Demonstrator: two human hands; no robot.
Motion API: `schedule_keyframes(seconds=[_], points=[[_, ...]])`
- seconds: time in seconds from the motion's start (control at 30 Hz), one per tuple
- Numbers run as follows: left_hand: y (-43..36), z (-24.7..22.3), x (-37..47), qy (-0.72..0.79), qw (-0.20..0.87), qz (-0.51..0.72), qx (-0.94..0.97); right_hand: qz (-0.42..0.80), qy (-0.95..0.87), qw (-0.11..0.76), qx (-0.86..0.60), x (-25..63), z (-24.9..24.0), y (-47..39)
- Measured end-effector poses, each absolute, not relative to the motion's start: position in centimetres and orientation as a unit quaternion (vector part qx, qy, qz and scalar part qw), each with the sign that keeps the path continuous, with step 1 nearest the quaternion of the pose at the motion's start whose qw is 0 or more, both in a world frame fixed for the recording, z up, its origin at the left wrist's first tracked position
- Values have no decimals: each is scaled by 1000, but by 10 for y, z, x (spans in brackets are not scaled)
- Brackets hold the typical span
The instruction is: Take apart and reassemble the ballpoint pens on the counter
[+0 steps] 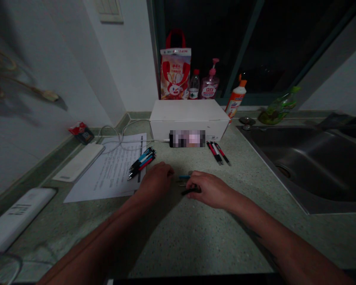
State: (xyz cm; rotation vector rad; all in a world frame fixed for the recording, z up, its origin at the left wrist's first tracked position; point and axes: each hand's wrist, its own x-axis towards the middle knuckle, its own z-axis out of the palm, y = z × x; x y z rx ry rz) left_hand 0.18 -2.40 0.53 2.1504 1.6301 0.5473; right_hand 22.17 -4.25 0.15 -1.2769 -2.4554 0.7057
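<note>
Black pen part (185,192) | pinched at fingertips of right hand (210,190) | left hand (158,177) nearby, half-curled, hold unclear

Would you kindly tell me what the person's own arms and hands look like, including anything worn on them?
Both the left hand and the right hand are ungloved. The left forearm and right forearm are slender and bare, with no sleeve, watch or bracelet in view. In this dim light, I can make out no markings.

Pink pump bottle (209,85) reads "立白"; printed sheet (106,174): lines too small.
</note>
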Motion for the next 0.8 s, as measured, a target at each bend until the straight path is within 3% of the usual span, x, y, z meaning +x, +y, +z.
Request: schedule_keyframes(seconds=[0.17, 0.43, 0.8], points=[[-23, 7, 5, 580, 220, 238, 748, 226, -847, 165, -452, 221, 2, -41], [-25, 19, 16, 528, 396, 295, 690, 191, -817, 265, -476, 224, 8, -37], [-25, 23, 14, 527, 410, 322, 671, 163, -808, 311, -473, 225, 10, -38]])
